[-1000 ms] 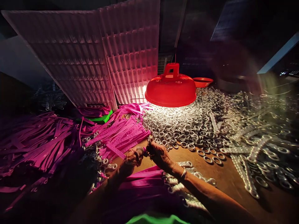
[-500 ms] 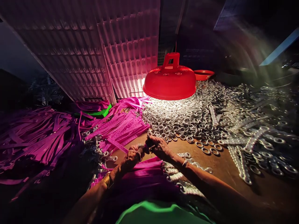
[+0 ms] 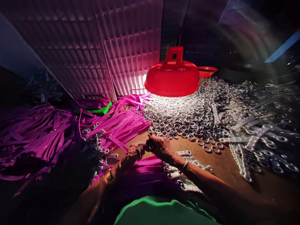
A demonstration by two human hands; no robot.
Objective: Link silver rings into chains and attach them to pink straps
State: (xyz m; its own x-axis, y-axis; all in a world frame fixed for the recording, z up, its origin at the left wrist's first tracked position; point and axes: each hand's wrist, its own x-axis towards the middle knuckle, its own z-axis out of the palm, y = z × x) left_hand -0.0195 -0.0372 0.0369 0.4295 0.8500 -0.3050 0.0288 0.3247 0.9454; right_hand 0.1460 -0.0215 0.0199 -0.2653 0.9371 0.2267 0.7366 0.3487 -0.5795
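Over the wooden table, my left hand (image 3: 134, 152) and my right hand (image 3: 162, 147) meet almost fingertip to fingertip, both closed. Dark wraps cover some of the fingers. A bit of purple shows between them, but the small piece they pinch is too dark and hidden to make out. Just below the hands lies a bundle of purple straps (image 3: 147, 170), with braided silver pieces with ring ends (image 3: 187, 184) at its right side. Behind my left hand rests another pile of purple straps (image 3: 126, 125). Loose metal rings (image 3: 184, 135) are heaped beyond my right hand.
A red lamp (image 3: 172, 79) hangs low over the rings, with a red bowl (image 3: 208, 72) behind it. More purple straps (image 3: 39, 134) spread at left, near a green tray (image 3: 105, 109). Braided silver pieces (image 3: 257, 137) pile up at right. Ribbed panels (image 3: 131, 47) stand behind.
The view has shifted slightly, so the lamp appears a little higher and further right. My right hand has turned a little, showing more of its back; both hands stay together.
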